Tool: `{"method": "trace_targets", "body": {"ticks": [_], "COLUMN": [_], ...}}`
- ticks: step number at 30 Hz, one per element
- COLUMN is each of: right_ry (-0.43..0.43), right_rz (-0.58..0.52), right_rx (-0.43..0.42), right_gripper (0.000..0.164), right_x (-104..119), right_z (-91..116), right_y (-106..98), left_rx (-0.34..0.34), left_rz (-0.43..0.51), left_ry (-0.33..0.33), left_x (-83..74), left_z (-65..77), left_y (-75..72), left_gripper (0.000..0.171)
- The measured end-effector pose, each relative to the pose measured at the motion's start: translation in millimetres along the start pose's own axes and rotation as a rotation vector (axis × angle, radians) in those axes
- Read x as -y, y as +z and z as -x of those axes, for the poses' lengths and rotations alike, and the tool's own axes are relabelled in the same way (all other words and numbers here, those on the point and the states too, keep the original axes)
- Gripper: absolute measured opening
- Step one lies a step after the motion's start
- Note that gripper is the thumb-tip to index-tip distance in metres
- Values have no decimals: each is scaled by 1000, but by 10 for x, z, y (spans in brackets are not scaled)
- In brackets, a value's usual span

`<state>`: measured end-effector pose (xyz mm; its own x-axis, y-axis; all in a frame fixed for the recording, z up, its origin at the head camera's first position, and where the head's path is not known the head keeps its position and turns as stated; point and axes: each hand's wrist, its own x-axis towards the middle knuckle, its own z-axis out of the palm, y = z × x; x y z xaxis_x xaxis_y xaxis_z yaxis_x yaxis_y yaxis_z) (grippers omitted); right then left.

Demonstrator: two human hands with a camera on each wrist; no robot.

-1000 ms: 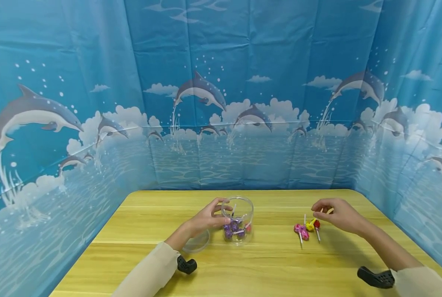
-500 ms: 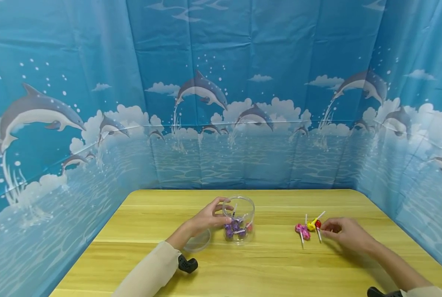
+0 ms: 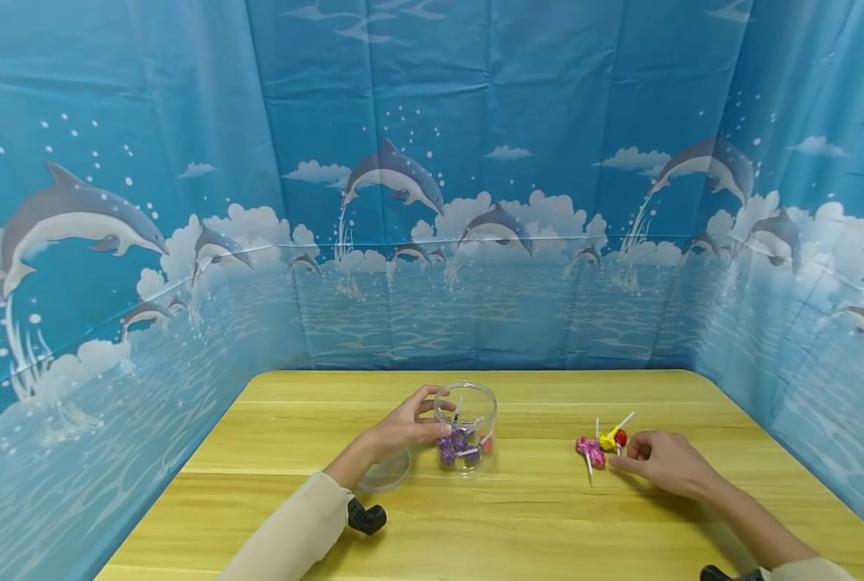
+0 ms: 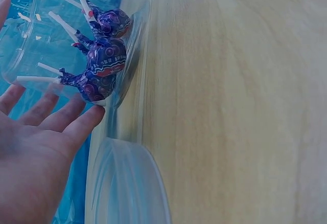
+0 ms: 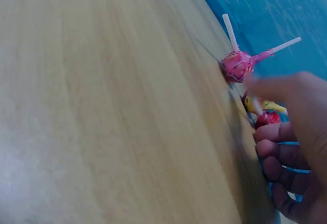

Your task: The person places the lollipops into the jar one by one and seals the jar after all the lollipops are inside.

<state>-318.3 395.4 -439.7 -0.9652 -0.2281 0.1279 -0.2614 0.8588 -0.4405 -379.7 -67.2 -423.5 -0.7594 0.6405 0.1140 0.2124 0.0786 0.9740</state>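
My left hand (image 3: 411,424) grips the left side of a clear round jar (image 3: 491,432), thumb in front and fingers behind. Inside lie several purple-wrapped lollipops (image 4: 106,55) and a pinkish-red one (image 3: 486,444). The jar's mouth is uncovered. At the right of the table, my right hand (image 3: 671,466) is low beside a red lollipop (image 3: 620,436). Thumb and forefinger stand apart around its white stick, the thumb blurred in the right wrist view. Touching the red one is a yellow lollipop (image 3: 607,440); pink lollipops (image 5: 237,66) lie just left of it.
A round translucent lid (image 3: 384,472) lies on the wooden table (image 3: 519,524) left of the jar, under my left wrist. Blue dolphin-printed sheeting (image 3: 402,315) stands behind the table and along both sides. Black straps (image 3: 366,516) sit on the wrists.
My right hand has come down from above the lollipops to the right of the red one, then slid left to its stick. The left hand and jar have stayed put.
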Motion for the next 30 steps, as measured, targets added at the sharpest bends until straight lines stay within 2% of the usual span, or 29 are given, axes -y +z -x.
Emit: {"method": "trace_targets", "body": {"ticks": [5, 9, 16, 22, 30], "right_ry": [4, -6, 28, 71, 55], "right_rz": [-11, 0, 4, -22, -23], "right_rx": [6, -29, -80, -121, -189], "right_gripper": [18, 9, 7, 13, 22], "right_x": [-32, -68, -161, -192, -129], "right_z": [-19, -28, -26, -13, -65], "right_y": [-64, -101, -84, -94, -189], "left_rx": [-4, -3, 3, 1, 6], "left_rz": [25, 35, 30, 29, 36], "left_ry": [7, 7, 1, 9, 16], "left_x": [-10, -10, 9, 27, 11], "left_z": [-1, 0, -2, -16, -16], "left_y": [-4, -15, -2, 7, -2], "left_gripper": [63, 63, 64, 64, 65]}}
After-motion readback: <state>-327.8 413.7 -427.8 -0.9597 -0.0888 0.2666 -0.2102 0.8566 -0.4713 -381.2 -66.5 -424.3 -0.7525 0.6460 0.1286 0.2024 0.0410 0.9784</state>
